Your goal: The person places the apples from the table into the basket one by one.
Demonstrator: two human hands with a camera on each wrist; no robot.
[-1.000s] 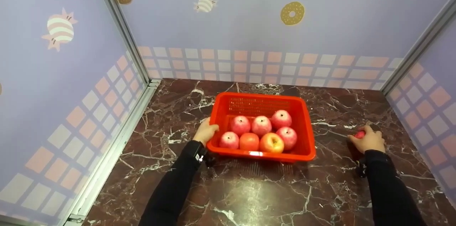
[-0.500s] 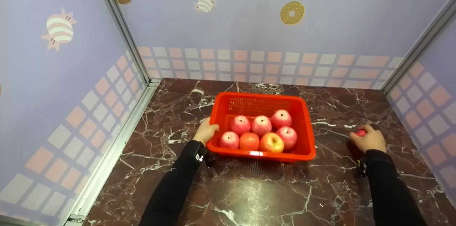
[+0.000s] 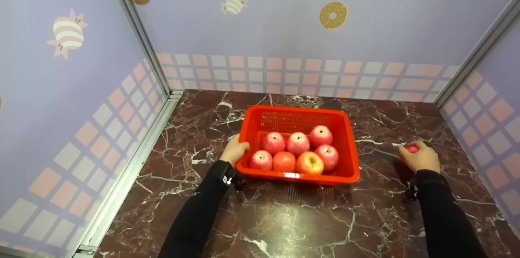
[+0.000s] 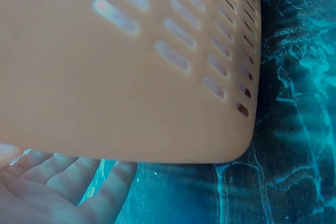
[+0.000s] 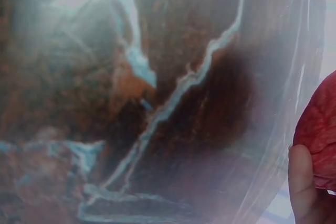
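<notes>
A red plastic basket (image 3: 352,148) stands on the table with several pink-red apples (image 3: 298,143) inside. A yellow-red apple (image 3: 310,163) and a smooth orange-red round fruit (image 3: 284,162) lie along its near side. My left hand (image 3: 233,151) grips the basket's left rim, thumb over the edge. In the left wrist view its fingers (image 4: 58,182) show beside the slotted basket wall (image 4: 105,98). Far to the right, my right hand (image 3: 423,159) holds a red round fruit (image 3: 412,149), mostly covered by the hand. The right wrist view shows the thumb against its veined red surface (image 5: 324,129).
The dark red marble table (image 3: 308,225) carries the basket near its middle. Patterned panels rise at the back (image 3: 276,34), the left (image 3: 36,99) and the right (image 3: 495,120), with metal strips (image 3: 140,34) along their corners.
My right hand has shifted very slightly with the red fruit, which shows a little higher between thumb and fingers. The left hand and the basket have stayed in place.
</notes>
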